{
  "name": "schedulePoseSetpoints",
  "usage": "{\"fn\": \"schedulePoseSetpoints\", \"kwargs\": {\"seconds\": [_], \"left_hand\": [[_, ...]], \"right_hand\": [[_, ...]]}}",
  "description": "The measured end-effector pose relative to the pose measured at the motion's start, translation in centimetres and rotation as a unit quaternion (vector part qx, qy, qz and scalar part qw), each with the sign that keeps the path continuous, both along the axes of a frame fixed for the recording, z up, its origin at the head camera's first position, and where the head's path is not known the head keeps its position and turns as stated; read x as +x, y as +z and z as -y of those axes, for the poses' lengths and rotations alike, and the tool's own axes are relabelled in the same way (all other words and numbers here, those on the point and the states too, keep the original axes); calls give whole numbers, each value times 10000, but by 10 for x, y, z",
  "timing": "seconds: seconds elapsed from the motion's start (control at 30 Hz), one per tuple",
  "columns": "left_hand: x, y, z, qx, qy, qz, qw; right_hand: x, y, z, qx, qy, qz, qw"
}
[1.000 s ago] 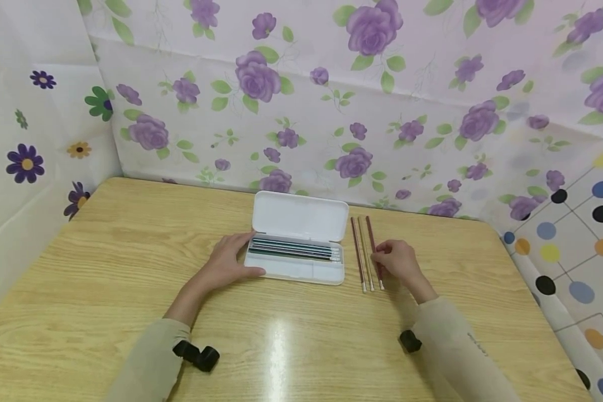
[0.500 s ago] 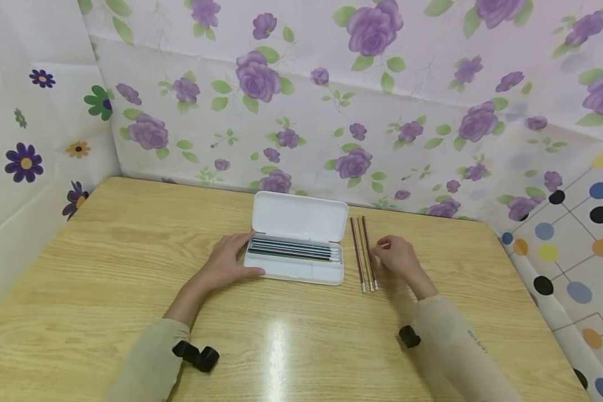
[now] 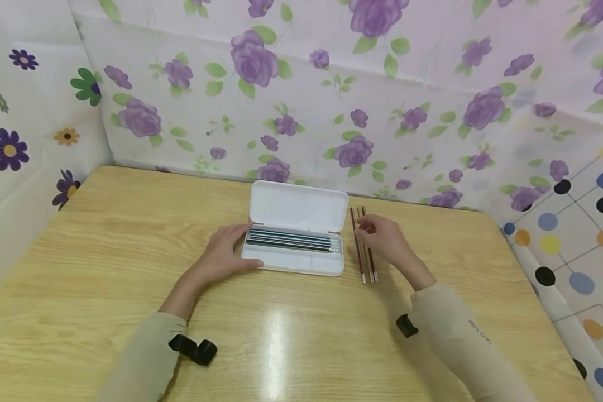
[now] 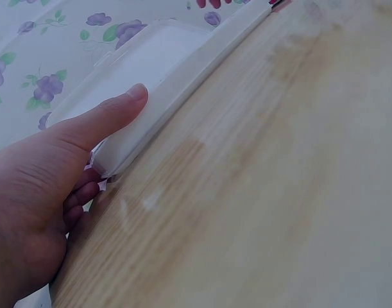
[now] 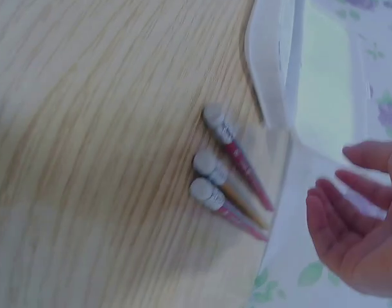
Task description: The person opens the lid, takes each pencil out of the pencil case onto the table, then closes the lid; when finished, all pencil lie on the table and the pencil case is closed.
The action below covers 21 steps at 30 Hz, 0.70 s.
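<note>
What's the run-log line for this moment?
left grip: holds white case | right grip: empty, by three loose pencils | lid: open

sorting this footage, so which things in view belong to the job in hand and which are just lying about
Seem part of the job:
open white pencil case, in the left grip
dark green pencils inside it
two dark red pencils and a yellowish pencil, near the right grip

Just around it:
wood-grain table
purple-rose backdrop
dotted sheet
black wrist devices, worn
</note>
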<state>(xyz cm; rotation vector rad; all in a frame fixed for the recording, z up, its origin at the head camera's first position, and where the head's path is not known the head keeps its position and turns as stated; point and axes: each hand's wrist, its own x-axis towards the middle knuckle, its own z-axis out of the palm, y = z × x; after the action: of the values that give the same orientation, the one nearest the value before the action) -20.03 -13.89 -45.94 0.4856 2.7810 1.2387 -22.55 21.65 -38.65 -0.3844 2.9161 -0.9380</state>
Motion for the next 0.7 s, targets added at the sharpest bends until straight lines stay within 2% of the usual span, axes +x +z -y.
{"fn": "schedulePoseSetpoints", "kwargs": {"seconds": [0.17, 0.33, 0.47, 0.7], "left_hand": [[-2, 2, 1, -57, 7, 16, 10000], [-2, 2, 2, -69, 40, 1, 10000], [-2, 2, 2, -37, 35, -15, 10000], [0, 1, 0, 33, 25, -22, 10000]], "right_hand": [[1, 4, 22, -83, 806, -119, 9966], [1, -1, 45, -102, 1317, -261, 9909], [2, -5, 58, -184, 1513, -280, 9879], [0, -18, 73, -287, 1589, -300, 9864]]}}
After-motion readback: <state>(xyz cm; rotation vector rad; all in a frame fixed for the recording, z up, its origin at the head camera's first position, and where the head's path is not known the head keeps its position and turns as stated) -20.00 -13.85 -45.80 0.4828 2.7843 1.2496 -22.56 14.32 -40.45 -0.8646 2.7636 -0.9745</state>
